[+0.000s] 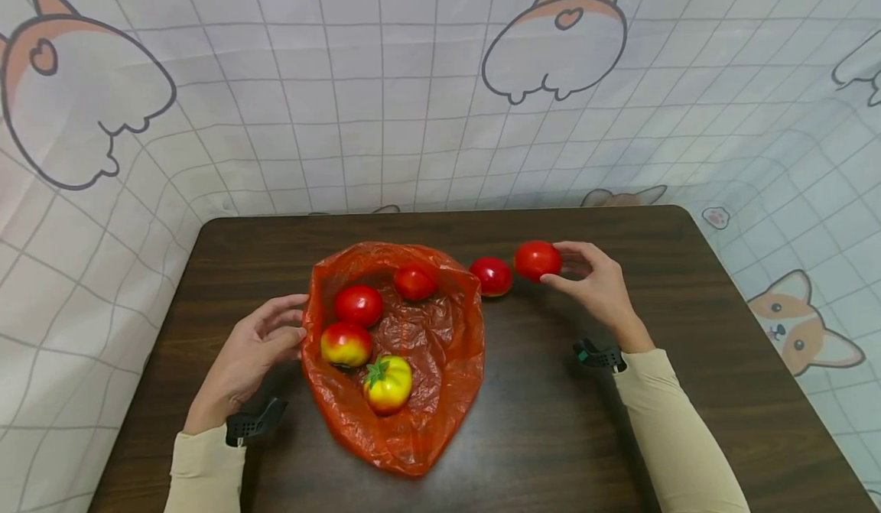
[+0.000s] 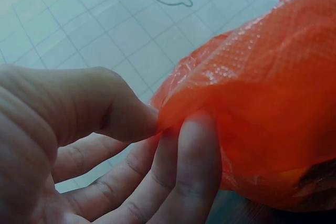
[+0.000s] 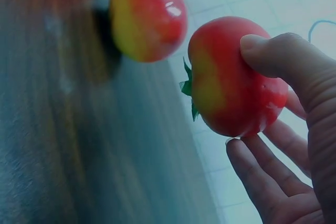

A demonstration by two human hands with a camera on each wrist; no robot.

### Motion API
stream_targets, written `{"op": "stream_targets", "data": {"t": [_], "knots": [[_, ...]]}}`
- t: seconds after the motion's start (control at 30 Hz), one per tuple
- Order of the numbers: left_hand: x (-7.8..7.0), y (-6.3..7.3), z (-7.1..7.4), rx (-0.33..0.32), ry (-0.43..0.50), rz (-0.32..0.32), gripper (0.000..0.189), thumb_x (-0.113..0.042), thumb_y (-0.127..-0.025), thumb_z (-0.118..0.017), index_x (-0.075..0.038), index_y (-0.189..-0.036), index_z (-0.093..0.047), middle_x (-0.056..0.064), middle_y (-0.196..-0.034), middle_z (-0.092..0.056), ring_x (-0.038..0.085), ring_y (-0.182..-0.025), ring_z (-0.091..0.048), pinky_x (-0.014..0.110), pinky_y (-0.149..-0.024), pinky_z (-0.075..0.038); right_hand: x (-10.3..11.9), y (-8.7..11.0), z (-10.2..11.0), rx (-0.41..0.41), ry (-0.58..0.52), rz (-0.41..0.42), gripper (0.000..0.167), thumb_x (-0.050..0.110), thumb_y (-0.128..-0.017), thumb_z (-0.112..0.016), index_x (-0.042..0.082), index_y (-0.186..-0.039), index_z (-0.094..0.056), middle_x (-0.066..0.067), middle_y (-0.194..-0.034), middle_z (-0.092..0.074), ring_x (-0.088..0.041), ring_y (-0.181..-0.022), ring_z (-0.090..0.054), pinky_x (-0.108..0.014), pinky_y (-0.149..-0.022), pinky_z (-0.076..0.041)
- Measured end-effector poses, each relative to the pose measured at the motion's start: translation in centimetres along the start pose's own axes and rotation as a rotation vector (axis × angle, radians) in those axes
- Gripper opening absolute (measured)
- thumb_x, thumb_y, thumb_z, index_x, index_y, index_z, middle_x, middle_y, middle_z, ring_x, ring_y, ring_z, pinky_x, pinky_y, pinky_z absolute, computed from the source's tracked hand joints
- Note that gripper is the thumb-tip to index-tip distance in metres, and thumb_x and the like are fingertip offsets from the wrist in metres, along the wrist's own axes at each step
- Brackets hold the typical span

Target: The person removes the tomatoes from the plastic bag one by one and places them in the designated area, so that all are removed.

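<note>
An orange-red plastic bag (image 1: 427, 452) lies wide open on the table, with several tomatoes inside. Among them are a yellow tomato (image 1: 388, 384) with a green stem, a red-and-yellow one (image 1: 346, 344) and a red one (image 1: 358, 305). My left hand (image 1: 251, 352) pinches the bag's left rim between thumb and fingers, as the left wrist view shows. With thumb and fingertips, my right hand (image 1: 597, 284) holds a red tomato (image 3: 231, 77) whose green leaves point down toward the table. Just left of it, another tomato (image 1: 492, 277) sits beside the bag's right rim.
The dark wooden table (image 1: 537, 436) has its back edge against a white gridded cloth (image 1: 413, 146) printed with cartoon dogs. The same cloth hangs along both sides. A dark band with a camera (image 1: 600, 355) sits on each wrist.
</note>
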State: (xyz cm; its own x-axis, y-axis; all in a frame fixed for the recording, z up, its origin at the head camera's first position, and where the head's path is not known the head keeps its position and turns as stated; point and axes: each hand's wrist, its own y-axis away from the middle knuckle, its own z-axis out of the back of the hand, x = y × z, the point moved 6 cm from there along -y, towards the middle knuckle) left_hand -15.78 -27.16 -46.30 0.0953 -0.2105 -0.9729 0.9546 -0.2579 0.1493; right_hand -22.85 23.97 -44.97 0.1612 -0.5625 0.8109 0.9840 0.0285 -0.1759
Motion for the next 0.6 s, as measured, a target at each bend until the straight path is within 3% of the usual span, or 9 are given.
{"op": "stream_targets", "data": {"t": [0.27,0.6], "knots": [[0.0,0.0,0.0,-0.009,-0.009,0.007,0.056,-0.020,-0.103,-0.064,-0.011,-0.153,-0.043,-0.007,-0.124,-0.065,0.007,-0.103,-0.074,0.028,-0.085,-0.064,-2.1,0.3,-0.5,-0.001,0.047,-0.016,0.056,0.029,-0.085,-0.086,0.016,-0.135,-0.065,-0.009,-0.134,-0.068,-0.028,-0.116,-0.070,-0.024,-0.097,-0.058],[0.1,0.0,0.1,-0.011,-0.020,0.013,0.055,-0.019,-0.103,-0.063,-0.011,-0.154,-0.043,-0.004,-0.124,-0.065,0.008,-0.103,-0.075,0.030,-0.086,-0.064,-3.6,0.7,-1.3,0.021,0.082,-0.051,0.056,0.031,-0.086,-0.085,0.016,-0.136,-0.064,-0.011,-0.135,-0.067,-0.031,-0.115,-0.071,-0.038,-0.097,-0.060]]}}
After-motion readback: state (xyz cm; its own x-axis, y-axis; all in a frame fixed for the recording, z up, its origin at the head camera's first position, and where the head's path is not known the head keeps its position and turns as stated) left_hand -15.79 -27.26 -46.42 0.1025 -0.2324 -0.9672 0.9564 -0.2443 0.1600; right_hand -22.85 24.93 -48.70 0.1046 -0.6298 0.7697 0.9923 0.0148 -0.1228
